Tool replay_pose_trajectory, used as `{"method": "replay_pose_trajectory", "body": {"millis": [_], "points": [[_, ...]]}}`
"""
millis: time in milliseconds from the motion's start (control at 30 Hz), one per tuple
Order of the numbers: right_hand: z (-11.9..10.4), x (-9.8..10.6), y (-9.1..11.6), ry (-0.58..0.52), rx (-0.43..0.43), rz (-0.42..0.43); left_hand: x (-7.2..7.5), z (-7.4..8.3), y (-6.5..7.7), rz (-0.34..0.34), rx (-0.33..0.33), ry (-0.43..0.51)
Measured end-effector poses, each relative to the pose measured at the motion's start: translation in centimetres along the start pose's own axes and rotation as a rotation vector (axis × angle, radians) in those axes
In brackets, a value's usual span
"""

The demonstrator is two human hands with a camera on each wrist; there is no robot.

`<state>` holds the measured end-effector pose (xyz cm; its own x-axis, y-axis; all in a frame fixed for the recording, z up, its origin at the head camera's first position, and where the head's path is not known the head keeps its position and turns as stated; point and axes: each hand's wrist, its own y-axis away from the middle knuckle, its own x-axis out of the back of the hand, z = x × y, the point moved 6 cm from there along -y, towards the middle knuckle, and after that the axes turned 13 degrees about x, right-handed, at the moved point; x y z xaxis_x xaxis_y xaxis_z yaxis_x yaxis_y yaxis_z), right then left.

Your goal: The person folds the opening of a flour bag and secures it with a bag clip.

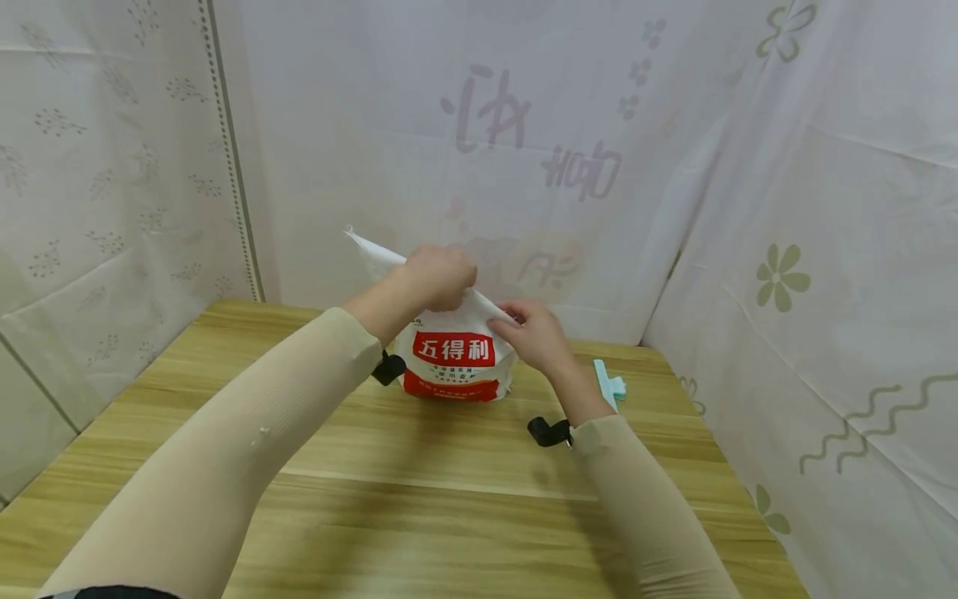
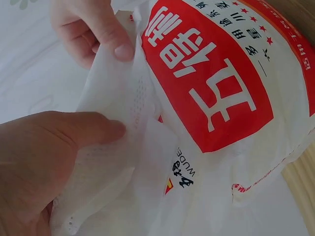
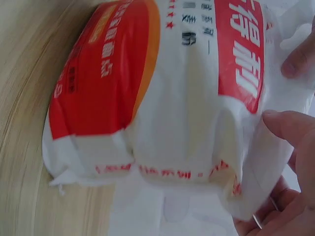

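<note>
In the head view, the flour bag labelled 五得利 (image 1: pixel 453 356) stands at the far middle of the wooden table (image 1: pixel 359 499), its white top (image 1: pixel 468 314) slanting down rightward; the left hand (image 1: pixel 443 279) grips the higher part, the right hand (image 1: pixel 535 334) pinches the lower end, a little apart. Such an uneven lift might tip the bag. The mint-green clip (image 1: pixel 605 383) lies right, where the right sleeve (image 1: pixel 644 499) could knock it. In the left wrist view, the left thumb presses loose film that could slip or fold crookedly; whether the mouth is open, I cannot tell. In the right wrist view, the right hand's pinch sits beside a creased corner (image 3: pixel 227 178); pulling hard could tear it.
</note>
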<state>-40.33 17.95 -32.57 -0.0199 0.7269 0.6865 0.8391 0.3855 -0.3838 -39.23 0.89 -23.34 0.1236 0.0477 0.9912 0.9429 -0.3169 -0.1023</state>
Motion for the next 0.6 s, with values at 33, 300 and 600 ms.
{"method": "replay_pose_trajectory", "body": {"millis": [33, 300, 600], "points": [[-0.14, -0.11, -0.07, -0.017, -0.006, 0.007, -0.01, -0.03, -0.06, 0.000, -0.001, 0.006], [-0.15, -0.51, -0.34, -0.056, -0.025, 0.052, 0.20, 0.05, -0.18, -0.005, -0.050, 0.032], [-0.10, -0.78, -0.27, -0.115, -0.008, 0.079, 0.09, 0.23, -0.18, 0.003, -0.073, 0.018]]}}
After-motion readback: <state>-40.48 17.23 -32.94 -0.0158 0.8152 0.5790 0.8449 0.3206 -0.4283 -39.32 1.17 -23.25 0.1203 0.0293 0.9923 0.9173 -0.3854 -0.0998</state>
